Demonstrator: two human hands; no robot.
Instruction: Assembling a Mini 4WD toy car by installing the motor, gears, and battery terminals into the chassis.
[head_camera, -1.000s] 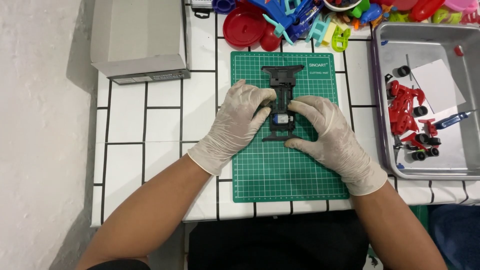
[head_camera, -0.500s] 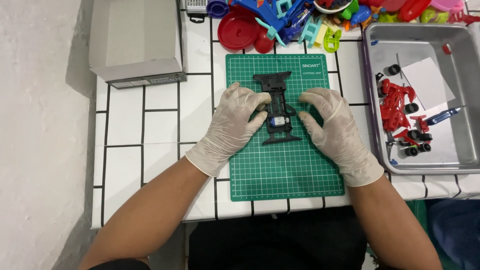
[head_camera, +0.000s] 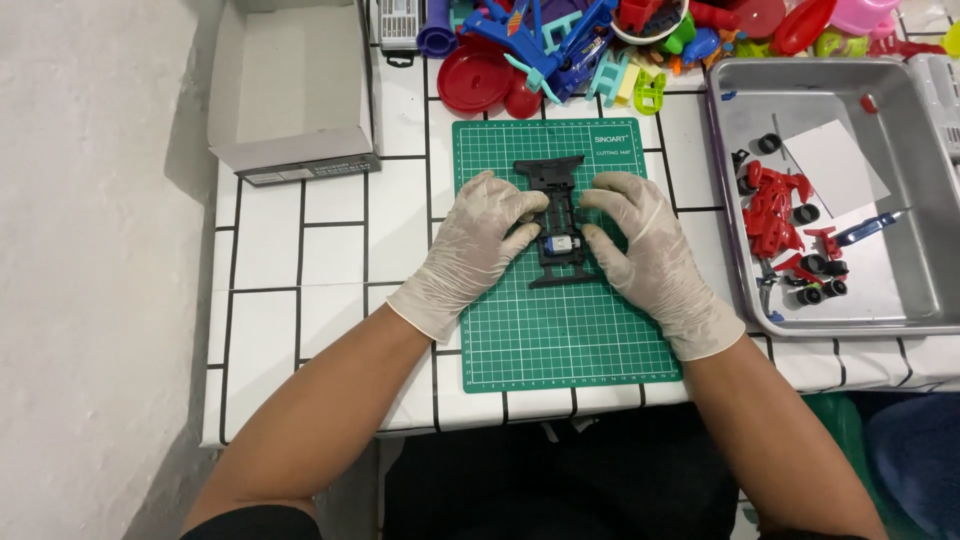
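Chassis: black toy-car chassis (head_camera: 556, 225) flat on the green cutting mat (head_camera: 560, 330), upper middle
Left hand (head_camera: 480, 245): gloved, fingers pinching the chassis's left side, likely steadying it
Right hand (head_camera: 640, 245): gloved, gripping its right side
Tray: metal tray (head_camera: 915, 300) right of the mat, red parts and small wheels kept within reach

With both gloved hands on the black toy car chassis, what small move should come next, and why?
Probably press the small motor down into the black chassis. The left hand and the right hand grip the chassis from both sides on the green cutting mat, thumbs near the motor, so it looks braced.
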